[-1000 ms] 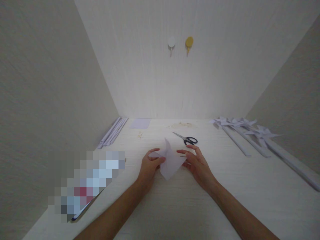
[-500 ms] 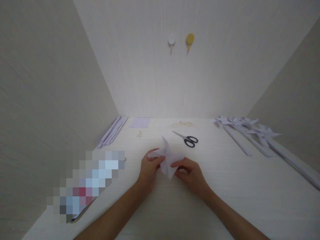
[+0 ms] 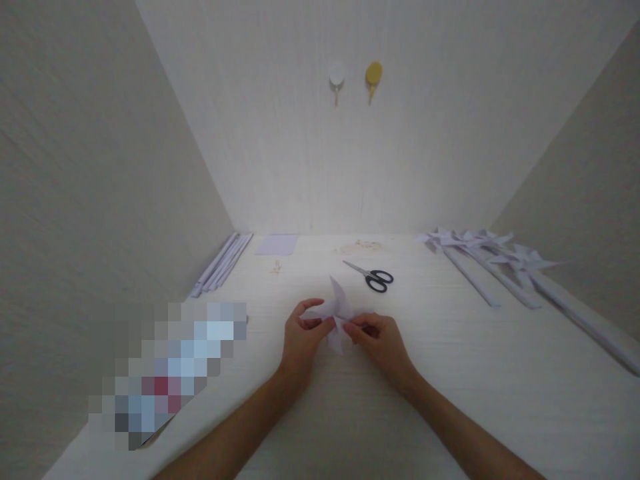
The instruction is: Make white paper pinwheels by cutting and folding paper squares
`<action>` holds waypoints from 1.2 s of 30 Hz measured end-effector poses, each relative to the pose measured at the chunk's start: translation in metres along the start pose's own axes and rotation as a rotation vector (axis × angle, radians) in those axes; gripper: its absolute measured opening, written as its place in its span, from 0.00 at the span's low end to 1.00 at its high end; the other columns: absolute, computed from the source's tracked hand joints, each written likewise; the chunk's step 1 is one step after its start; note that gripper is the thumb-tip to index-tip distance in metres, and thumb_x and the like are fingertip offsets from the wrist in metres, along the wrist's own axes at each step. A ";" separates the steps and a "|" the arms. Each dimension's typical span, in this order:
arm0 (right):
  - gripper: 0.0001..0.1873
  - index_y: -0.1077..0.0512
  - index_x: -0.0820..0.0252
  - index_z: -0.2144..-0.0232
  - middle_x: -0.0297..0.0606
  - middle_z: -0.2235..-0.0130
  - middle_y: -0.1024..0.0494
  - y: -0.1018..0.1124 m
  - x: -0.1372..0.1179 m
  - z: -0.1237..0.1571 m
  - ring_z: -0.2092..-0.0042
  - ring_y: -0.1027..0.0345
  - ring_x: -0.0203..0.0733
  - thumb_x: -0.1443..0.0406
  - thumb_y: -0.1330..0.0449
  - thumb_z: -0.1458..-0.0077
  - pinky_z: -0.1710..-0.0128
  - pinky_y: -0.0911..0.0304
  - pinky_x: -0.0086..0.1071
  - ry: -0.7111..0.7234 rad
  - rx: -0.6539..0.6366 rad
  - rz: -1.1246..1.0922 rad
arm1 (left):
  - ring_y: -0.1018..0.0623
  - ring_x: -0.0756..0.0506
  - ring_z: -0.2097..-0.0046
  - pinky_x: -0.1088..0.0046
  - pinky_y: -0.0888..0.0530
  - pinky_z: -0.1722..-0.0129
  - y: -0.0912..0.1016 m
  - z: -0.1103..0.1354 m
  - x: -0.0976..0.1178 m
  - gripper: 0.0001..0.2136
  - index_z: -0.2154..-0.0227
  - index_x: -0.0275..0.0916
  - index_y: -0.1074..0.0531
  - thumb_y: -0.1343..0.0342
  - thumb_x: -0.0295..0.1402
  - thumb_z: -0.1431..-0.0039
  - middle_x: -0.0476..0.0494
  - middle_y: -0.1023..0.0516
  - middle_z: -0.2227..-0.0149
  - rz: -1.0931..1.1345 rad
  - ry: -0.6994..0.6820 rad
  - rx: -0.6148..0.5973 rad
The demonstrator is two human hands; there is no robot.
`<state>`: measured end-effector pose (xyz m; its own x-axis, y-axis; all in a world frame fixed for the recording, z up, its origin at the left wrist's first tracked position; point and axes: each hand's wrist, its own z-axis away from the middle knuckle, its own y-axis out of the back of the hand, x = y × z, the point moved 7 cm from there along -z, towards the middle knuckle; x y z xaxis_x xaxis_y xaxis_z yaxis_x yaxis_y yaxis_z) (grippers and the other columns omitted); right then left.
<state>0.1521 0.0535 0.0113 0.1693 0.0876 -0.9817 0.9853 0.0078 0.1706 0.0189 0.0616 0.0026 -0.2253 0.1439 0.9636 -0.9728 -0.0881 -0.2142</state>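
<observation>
Between my two hands, just above the table, is a white paper pinwheel (image 3: 341, 298) with pointed blades. My left hand (image 3: 305, 333) grips its left side, the thumb pressed close to the centre. From the right, my right hand (image 3: 376, 337) pinches the paper near the middle with thumb and forefinger; that hand hides part of a blade. Scissors (image 3: 373, 278) with black handles lie beyond the pinwheel, slightly to the right, blades pointing left. Finished-looking paper pinwheels (image 3: 523, 261) on rolled paper sticks lie at the right.
Several rolled paper sticks (image 3: 223, 267) rest along the left wall, beside a square paper sheet (image 3: 277, 245). Small tan bits (image 3: 367, 246) lie at the back, a few more (image 3: 277, 267) nearer. A blurred-out object (image 3: 175, 373) sits front left. White and yellow hooks (image 3: 373, 73) hang on the wall.
The pinwheel's blades now stand more distinctly around its centre. My right thumb and forefinger have closed in at the middle, and my left thumb has shifted slightly toward it. The view has shifted a little.
</observation>
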 end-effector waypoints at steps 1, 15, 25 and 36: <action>0.10 0.30 0.64 0.83 0.32 0.82 0.32 0.000 -0.001 0.000 0.79 0.41 0.31 0.61 0.41 0.59 0.80 0.45 0.25 0.001 0.003 0.002 | 0.29 0.52 0.79 0.79 0.35 0.78 0.000 0.000 0.000 0.20 0.64 0.35 0.37 0.41 0.28 0.65 0.51 0.27 0.81 -0.009 0.002 0.000; 0.14 0.33 0.63 0.88 0.31 0.85 0.34 0.004 -0.003 0.001 0.81 0.41 0.32 0.59 0.41 0.61 0.81 0.44 0.25 -0.035 0.094 0.016 | 0.29 0.51 0.80 0.79 0.35 0.79 -0.004 0.005 -0.001 0.20 0.64 0.35 0.37 0.41 0.30 0.64 0.50 0.27 0.82 -0.053 0.011 0.000; 0.13 0.34 0.63 0.86 0.32 0.85 0.33 0.005 0.001 0.002 0.81 0.40 0.33 0.60 0.42 0.59 0.81 0.44 0.25 -0.045 0.114 0.005 | 0.29 0.51 0.80 0.79 0.35 0.80 -0.005 0.006 0.000 0.20 0.65 0.35 0.36 0.40 0.30 0.66 0.49 0.27 0.82 -0.070 0.017 0.023; 0.14 0.35 0.63 0.87 0.32 0.85 0.33 0.005 0.001 0.002 0.82 0.40 0.32 0.60 0.42 0.59 0.81 0.44 0.25 -0.047 0.123 0.014 | 0.29 0.52 0.80 0.79 0.36 0.80 -0.004 0.005 -0.001 0.20 0.64 0.35 0.35 0.40 0.30 0.65 0.49 0.27 0.81 -0.117 0.001 0.017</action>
<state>0.1571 0.0520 0.0107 0.1813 0.0404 -0.9826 0.9776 -0.1159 0.1756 0.0230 0.0567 0.0032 -0.1103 0.1549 0.9818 -0.9914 -0.0876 -0.0975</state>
